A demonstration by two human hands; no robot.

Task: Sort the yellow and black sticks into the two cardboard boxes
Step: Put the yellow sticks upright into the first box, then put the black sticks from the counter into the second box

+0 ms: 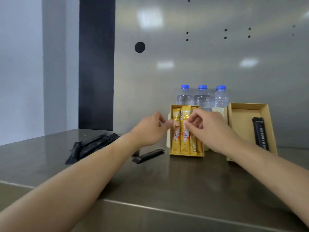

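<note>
Several yellow sticks stand side by side in the left cardboard box, which is propped up at a tilt. My left hand reaches in from the left with fingers loosely apart, and its thumb tip touches the leftmost yellow stick. My right hand comes from the right, its thumb and forefinger pinched on a middle yellow stick. The right cardboard box holds one black stick. A pile of black sticks lies on the table at the left, and one loose black stick lies nearer the box.
Three water bottles with blue caps stand behind the boxes against a metal back wall. The steel table has a front edge close to me. A dark pillar rises at the back left.
</note>
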